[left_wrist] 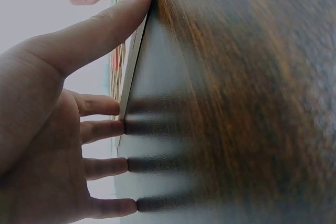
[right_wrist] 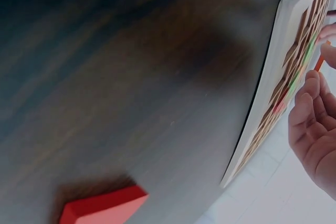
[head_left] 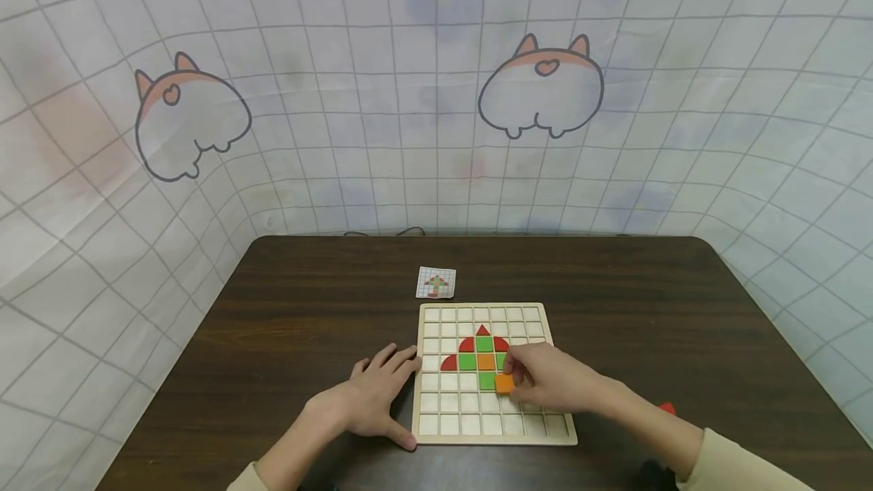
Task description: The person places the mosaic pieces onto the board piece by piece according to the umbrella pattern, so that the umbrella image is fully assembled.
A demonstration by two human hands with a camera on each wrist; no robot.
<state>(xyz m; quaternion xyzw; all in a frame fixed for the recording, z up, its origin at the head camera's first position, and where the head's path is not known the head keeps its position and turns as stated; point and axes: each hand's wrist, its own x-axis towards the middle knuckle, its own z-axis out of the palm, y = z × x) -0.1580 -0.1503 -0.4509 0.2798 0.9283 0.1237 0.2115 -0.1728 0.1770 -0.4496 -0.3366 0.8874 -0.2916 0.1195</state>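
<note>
Red piece (head_left: pixel 667 408) beside right sleeve, pattern card (head_left: pixel 436 283) beyond

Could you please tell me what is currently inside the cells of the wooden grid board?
The board holds red, green and orange tiles; the right hand pinches an orange tile, hiding cells beneath.

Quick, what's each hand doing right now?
Left hand: open, fingers flat on the dark wooden table against the wooden grid board.
Right hand: pinching a small orange square tile.
</note>
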